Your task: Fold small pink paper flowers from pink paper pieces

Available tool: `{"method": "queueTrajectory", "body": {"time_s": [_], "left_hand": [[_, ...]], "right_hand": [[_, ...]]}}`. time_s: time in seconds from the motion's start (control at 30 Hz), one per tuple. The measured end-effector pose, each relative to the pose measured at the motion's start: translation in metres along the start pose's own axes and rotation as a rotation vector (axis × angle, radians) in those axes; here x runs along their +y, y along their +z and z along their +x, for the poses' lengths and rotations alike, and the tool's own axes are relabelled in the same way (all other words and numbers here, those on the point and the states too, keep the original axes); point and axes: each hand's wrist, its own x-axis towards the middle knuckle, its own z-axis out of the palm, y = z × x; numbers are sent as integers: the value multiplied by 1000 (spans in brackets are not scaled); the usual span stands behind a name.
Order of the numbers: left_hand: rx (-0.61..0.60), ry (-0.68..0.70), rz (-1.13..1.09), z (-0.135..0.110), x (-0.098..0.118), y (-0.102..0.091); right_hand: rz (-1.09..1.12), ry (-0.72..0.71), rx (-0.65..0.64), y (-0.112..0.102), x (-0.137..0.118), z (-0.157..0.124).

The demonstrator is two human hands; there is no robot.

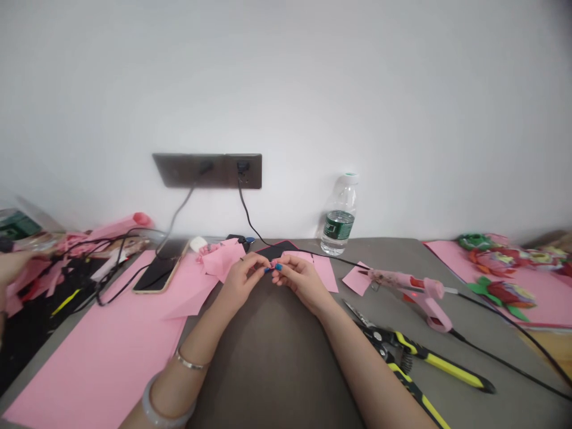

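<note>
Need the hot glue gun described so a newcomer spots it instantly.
On the grey tabletop, right of the right hand, lies a pink hot glue gun. It sits above the yellow-handled shears; its red light and black cord set it apart.

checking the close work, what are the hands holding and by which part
The left hand and right hand pinch a small pink paper piece in their fingers, one each side; the exact part is hidden.

A pink hot glue gun (pixel 413 296) lay beside yellow-handled cutters (pixel 429 357), a plastic water bottle (pixel 338 217) stood by the wall, a smartphone (pixel 156 268) lay left, paper flowers (pixel 500 292) lay right
</note>
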Motion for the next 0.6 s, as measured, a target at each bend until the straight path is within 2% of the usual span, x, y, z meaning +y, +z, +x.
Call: {"method": "queueTrajectory", "body": {"time_s": [0.23, 0.37, 0.6], "left_hand": [[-23, 52, 10, 1, 4, -2], [-39, 33, -26, 0, 2, 1], [109, 35, -48, -1, 0, 7]], "right_hand": [[-16, 19, -26, -2, 0, -1], [-5, 31, -48, -2, -2, -1], [44, -12, -14, 5, -3, -1]]}}
